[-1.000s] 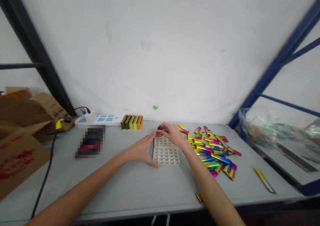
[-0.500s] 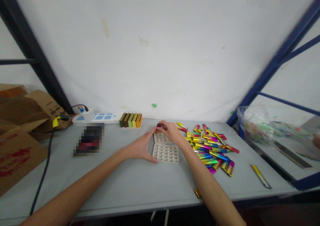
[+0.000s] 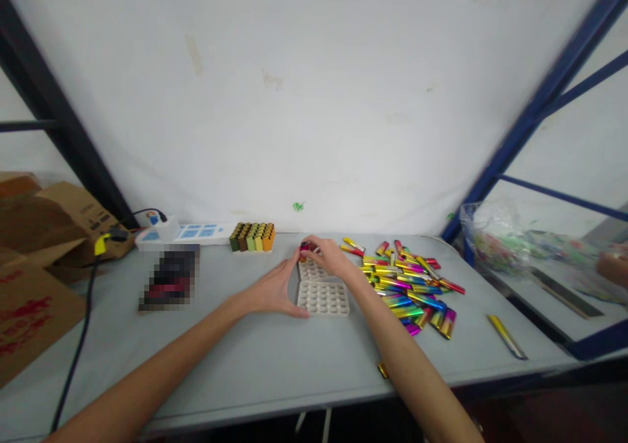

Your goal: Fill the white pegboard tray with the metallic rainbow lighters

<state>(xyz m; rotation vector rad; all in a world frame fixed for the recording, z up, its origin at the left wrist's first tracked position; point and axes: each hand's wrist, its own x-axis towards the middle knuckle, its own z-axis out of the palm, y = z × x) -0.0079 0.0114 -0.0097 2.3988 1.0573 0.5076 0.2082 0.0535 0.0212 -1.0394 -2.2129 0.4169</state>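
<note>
My right hand (image 3: 326, 256) pinches a small red piece (image 3: 303, 252) over the left far corner of the back tray (image 3: 312, 272). My left hand (image 3: 273, 291) is spread wide beside both trays, thumb by the front tray (image 3: 324, 299), fingertips close to that piece. Shiny coloured tubes (image 3: 408, 287) lie heaped on the tabletop (image 3: 245, 371) to the right.

A grey table (image 3: 275, 364) spanned the lower half of the frame. Two pale pocketed trays (image 3: 324, 311) lay end to end near the centre, with a heap of shiny coloured cases (image 3: 417, 289) to their right. A lone yellow-and-silver case (image 3: 505, 335) lay at lower right. Left of centre stood upright cases in rows (image 3: 252, 241), a white power strip (image 3: 203, 233) and a blurred dark item (image 3: 171, 276).
</note>
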